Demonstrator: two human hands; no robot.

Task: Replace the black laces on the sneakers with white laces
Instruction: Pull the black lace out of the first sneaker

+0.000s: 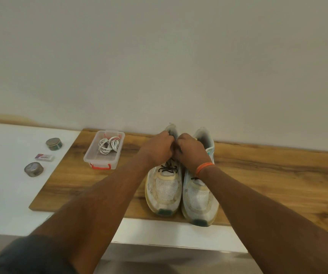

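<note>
A wooden board (258,175) with a dark, streaky grain lies on a white table (11,184), its far edge against a plain off-white wall (159,56); the board's near left corner sits on the white surface, and its near edge runs close to the table's front edge. To the left of the board, on the white surface, stand two low round tins; the farther tin (54,144) has a greenish band round its side; the nearer tin (33,169) is grey and shows a scuffed lid. Between the two tins lies a small white rectangular eraser (44,157) with a purple and red mark at one end; all three are apart from one another.
</note>
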